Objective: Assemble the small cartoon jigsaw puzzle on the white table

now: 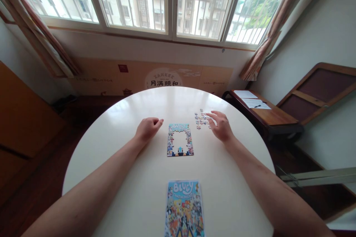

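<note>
A jigsaw puzzle (pixel 170 143) lies on the round white table (pixel 119 177), its border joined and its middle open, with the table showing through. To the left of it my left hand (pixel 148 127) rests in a loose fist, thumb side toward the puzzle, and nothing shows in it. On the right, my right hand (pixel 221 125) reaches over a group of loose puzzle pieces (pixel 202 118), fingers apart and fingertips at the group's right side. Whether a fingertip touches a piece I cannot tell. Nearer me lies a printed picture sheet (pixel 184 209) with matching characters and a blue title.
Beyond the table stands a long printed cardboard panel (pixel 133 76) under barred windows. To the right are a low dark wooden bench (pixel 267 116) with papers (pixel 256 103) and a pen on it, and a wood-framed panel (pixel 319 89) leaning at the wall.
</note>
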Action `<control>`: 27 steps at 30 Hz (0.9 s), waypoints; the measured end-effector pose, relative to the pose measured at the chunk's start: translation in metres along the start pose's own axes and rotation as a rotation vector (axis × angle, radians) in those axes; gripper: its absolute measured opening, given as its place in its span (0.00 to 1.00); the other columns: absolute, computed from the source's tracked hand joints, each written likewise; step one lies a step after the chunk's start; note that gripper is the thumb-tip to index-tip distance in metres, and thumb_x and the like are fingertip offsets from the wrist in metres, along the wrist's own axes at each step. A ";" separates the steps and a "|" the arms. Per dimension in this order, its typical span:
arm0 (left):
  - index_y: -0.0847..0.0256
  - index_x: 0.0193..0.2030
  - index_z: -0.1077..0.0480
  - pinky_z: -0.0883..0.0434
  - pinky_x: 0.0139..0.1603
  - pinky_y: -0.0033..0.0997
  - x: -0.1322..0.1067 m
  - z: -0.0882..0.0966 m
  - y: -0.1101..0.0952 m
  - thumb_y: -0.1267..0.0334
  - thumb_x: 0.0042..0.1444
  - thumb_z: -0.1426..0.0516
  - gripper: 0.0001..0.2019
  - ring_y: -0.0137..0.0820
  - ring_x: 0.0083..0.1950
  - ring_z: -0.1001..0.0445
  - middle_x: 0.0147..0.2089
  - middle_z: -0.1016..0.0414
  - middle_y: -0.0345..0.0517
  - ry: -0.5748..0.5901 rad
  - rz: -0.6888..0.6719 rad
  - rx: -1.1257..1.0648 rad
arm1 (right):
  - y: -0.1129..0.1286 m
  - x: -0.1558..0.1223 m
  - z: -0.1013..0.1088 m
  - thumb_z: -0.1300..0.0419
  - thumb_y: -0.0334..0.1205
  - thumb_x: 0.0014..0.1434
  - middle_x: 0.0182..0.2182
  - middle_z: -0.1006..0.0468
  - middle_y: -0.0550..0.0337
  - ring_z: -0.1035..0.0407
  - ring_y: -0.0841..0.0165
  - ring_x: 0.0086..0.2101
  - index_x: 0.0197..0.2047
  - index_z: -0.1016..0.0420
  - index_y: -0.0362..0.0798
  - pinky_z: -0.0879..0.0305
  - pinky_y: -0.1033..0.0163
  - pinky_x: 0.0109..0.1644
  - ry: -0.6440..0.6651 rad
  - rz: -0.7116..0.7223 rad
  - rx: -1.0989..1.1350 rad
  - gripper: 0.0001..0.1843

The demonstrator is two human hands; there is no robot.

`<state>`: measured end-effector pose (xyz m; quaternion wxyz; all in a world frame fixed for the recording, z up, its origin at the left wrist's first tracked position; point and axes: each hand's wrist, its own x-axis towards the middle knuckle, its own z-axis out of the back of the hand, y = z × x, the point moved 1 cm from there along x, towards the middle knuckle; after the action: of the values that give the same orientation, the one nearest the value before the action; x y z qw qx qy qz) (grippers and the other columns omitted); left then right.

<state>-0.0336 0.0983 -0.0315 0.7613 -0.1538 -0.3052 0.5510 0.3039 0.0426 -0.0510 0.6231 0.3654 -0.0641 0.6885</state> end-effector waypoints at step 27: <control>0.57 0.18 0.48 0.49 0.29 0.33 -0.005 0.001 0.002 0.49 0.57 0.48 0.22 0.30 0.24 0.47 0.18 0.47 0.37 0.011 0.016 -0.085 | 0.052 0.041 -0.019 0.38 0.43 0.60 0.66 0.34 0.49 0.53 0.46 0.69 0.37 0.14 0.52 0.61 0.33 0.69 0.477 -0.086 -0.358 0.10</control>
<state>-0.0367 0.0945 -0.0330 0.7513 -0.1915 -0.3229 0.5428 0.2507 0.0749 -0.0220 0.7036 0.0801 -0.0209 0.7058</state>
